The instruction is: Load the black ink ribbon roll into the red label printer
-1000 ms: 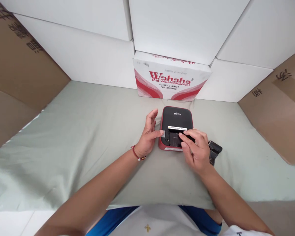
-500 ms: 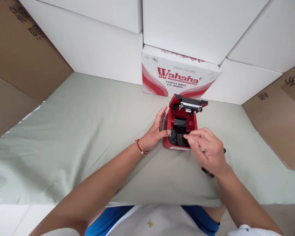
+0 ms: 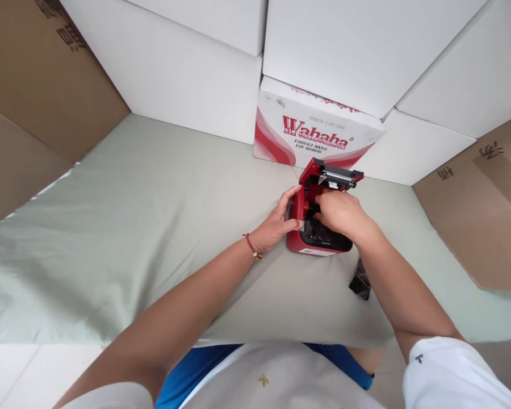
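Note:
A red printer [image 3: 296, 241] with a black inside stands on the cloth, its lid [image 3: 338, 176] raised and a roller showing under it. My left hand [image 3: 276, 224] grips the printer's left side, the thumb on the front rim and the fingers along the wall. My right hand [image 3: 338, 211] reaches into the open compartment from the right, its fingers bent inward. The fingertips are partly hidden, so anything between them cannot be made out. A small black item [image 3: 360, 282], crumpled or wrapped in looks, lies under my right forearm.
A white and red Wahaha water carton [image 3: 315, 133] stands right behind the printer. White boxes [image 3: 196, 74] form a wall at the back. Brown cartons flank the left [image 3: 38, 102] and right [image 3: 472, 216]. A pale green cloth [image 3: 204, 187] covers the table.
My right hand has moved from the printer's front right corner deeper into the compartment. The black item beside it now shows more. My left hand keeps its hold; the view has shifted slightly.

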Demonstrator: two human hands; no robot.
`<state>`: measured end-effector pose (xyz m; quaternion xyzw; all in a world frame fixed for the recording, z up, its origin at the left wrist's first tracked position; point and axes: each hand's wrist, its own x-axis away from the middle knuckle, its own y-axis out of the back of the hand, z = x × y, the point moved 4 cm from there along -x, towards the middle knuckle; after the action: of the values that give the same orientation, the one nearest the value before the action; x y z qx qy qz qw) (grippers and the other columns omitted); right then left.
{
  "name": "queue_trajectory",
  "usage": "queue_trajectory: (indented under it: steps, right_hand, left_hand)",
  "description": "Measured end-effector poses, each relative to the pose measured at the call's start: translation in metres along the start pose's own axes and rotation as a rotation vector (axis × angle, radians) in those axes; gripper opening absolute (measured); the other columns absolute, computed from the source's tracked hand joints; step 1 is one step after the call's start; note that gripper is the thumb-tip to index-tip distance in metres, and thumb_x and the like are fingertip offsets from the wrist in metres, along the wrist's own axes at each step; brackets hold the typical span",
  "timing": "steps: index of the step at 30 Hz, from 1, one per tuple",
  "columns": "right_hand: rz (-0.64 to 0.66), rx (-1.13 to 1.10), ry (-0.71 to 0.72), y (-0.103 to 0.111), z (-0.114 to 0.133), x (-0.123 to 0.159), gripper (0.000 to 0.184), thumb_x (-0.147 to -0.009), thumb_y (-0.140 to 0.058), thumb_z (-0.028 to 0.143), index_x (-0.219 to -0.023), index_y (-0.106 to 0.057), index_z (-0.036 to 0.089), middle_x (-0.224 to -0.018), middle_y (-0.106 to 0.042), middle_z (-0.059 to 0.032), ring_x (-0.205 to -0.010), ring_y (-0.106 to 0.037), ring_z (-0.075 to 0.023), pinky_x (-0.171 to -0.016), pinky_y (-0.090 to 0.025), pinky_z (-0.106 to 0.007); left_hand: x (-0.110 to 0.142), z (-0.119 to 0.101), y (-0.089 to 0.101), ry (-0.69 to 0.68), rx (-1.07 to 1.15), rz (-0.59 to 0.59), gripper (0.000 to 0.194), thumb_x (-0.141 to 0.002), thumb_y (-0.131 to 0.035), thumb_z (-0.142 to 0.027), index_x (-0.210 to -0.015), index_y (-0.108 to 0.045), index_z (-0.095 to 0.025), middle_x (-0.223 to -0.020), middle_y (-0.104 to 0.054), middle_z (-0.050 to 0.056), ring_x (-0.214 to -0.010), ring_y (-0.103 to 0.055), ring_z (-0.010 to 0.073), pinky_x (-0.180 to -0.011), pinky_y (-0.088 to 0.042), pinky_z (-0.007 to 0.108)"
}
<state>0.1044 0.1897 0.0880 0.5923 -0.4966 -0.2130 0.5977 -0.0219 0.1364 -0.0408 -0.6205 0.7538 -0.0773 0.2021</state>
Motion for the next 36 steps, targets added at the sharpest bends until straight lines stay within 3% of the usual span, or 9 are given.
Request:
queue_trajectory:
  steps: [4,8,13,17,22,26,29,33,36]
  right_hand:
    - [-0.093,-0.101,0.002,0.01,-0.019,0.04,0.032,-0.106,-0.064,0.03,-0.132,-0.079,0.019,-0.133,-0.083,-0.0144,-0.109,-0.079,-0.0318,-0.083,-0.054,-0.038]
    - [-0.274,-0.512,-0.054,0.014,-0.073,0.1,0.039,-0.105,-0.065,0.057,-0.123,-0.08,0.026,-0.09,-0.08,-0.0035,-0.07,-0.067,-0.0217,-0.065,-0.048,-0.034]
    - [-0.251,-0.672,-0.233,-0.033,-0.135,0.126,0.046,-0.098,-0.066,0.063,-0.117,-0.081,0.023,-0.091,-0.082,-0.0057,-0.067,-0.065,-0.0216,-0.062,-0.049,-0.035]
    - [-0.138,-0.679,-0.18,-0.081,-0.134,0.112,0.038,-0.094,-0.067,0.056,-0.104,-0.082,0.022,-0.095,-0.086,-0.0078,-0.071,-0.07,-0.0234,-0.069,-0.057,-0.038]
    - [-0.341,-0.642,-0.3,-0.112,-0.145,0.119,0.055,-0.102,-0.06,0.058,-0.135,-0.081,0.02,-0.123,-0.086,-0.0133,-0.079,-0.074,-0.0235,-0.084,-0.063,-0.043]
    - [-0.378,-0.564,-0.357,-0.133,-0.164,0.132,0.043,-0.093,-0.065,0.047,-0.118,-0.086,0.02,-0.117,-0.084,-0.0143,-0.077,-0.073,-0.0252,-0.084,-0.062,-0.046]
    - [-0.348,-0.533,-0.344,-0.149,-0.165,0.129,0.043,-0.09,-0.065,0.039,-0.122,-0.086,0.019,-0.122,-0.083,-0.0156,-0.079,-0.074,-0.0255,-0.086,-0.062,-0.046]
    - [-0.318,-0.496,-0.346,-0.157,-0.161,0.121,0.048,-0.093,-0.061,0.034,-0.131,-0.084,0.015,-0.131,-0.082,-0.0211,-0.091,-0.078,-0.0311,-0.095,-0.063,-0.053]
    - [-0.275,-0.5,-0.31,-0.141,-0.167,0.133,0.04,-0.088,-0.067,0.036,-0.119,-0.087,0.02,-0.121,-0.086,-0.0169,-0.102,-0.081,-0.0353,-0.098,-0.064,-0.052]
  left_hand:
    - [-0.002,0.004,0.002,-0.018,-0.007,-0.002,0.101,-0.083,-0.087,-0.043,-0.171,-0.039,-0.035,-0.186,-0.039,0.008,-0.179,-0.026,0.0393,-0.149,-0.023,0.062]
    - [-0.003,0.005,0.002,-0.016,-0.006,0.013,0.099,-0.083,-0.086,-0.045,-0.17,-0.039,-0.036,-0.189,-0.035,0.007,-0.179,-0.026,0.0407,-0.146,-0.028,0.063]
    - [-0.004,0.003,0.003,-0.029,-0.023,0.022,0.1,-0.082,-0.085,-0.047,-0.169,-0.039,-0.035,-0.189,-0.035,0.008,-0.178,-0.027,0.0404,-0.148,-0.026,0.061]
    - [-0.004,0.004,0.005,-0.029,-0.038,0.015,0.1,-0.081,-0.085,-0.048,-0.169,-0.04,-0.035,-0.19,-0.035,0.006,-0.179,-0.025,0.0392,-0.149,-0.024,0.06]
    - [-0.005,0.004,0.006,-0.038,-0.039,0.011,0.099,-0.08,-0.086,-0.048,-0.168,-0.042,-0.035,-0.188,-0.038,0.006,-0.179,-0.027,0.0383,-0.149,-0.023,0.059]
    - [-0.004,0.004,0.006,-0.025,-0.039,0.01,0.099,-0.08,-0.086,-0.048,-0.168,-0.043,-0.035,-0.188,-0.038,0.006,-0.178,-0.028,0.0395,-0.149,-0.025,0.06]
    - [-0.005,0.004,0.006,-0.029,-0.038,0.01,0.099,-0.08,-0.086,-0.048,-0.168,-0.043,-0.035,-0.187,-0.04,0.006,-0.177,-0.029,0.0393,-0.148,-0.025,0.06]
    - [-0.006,0.003,0.006,-0.039,-0.043,0.015,0.1,-0.079,-0.085,-0.046,-0.168,-0.042,-0.034,-0.188,-0.039,0.007,-0.176,-0.031,0.0383,-0.148,-0.024,0.058]
    - [-0.005,0.002,0.006,-0.016,-0.02,0.004,0.098,-0.078,-0.085,-0.043,-0.166,-0.043,-0.034,-0.188,-0.039,0.007,-0.177,-0.031,0.0376,-0.148,-0.024,0.057]
